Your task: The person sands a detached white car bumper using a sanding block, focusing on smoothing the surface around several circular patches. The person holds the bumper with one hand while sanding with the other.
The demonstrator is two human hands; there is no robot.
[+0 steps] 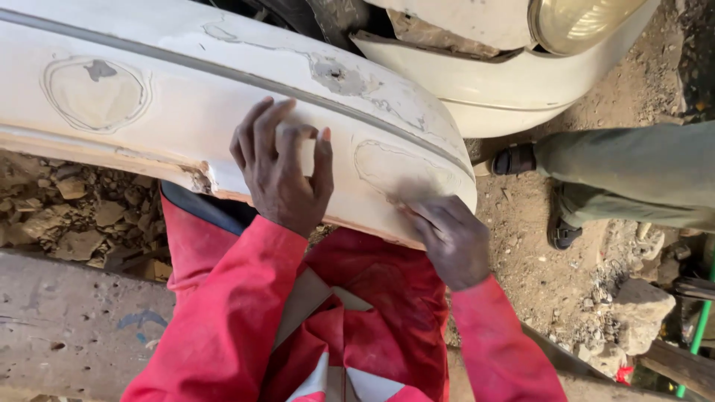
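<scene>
Red sleeves [223, 313], left hand [281, 167] spread flat on white bumper [186, 97], right hand [450, 238] blurred, grip unclear

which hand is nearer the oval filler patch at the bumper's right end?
Right. The right hand is at the lower edge of the oval patch on the bumper, fingers blurred over it. The left hand lies flat on the bumper, left of the patch.

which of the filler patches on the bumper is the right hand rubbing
The oval patch at the bumper's right end, under the right hand's blurred fingertips. The large ringed patch at far left is untouched; the left hand rests between them.
</scene>
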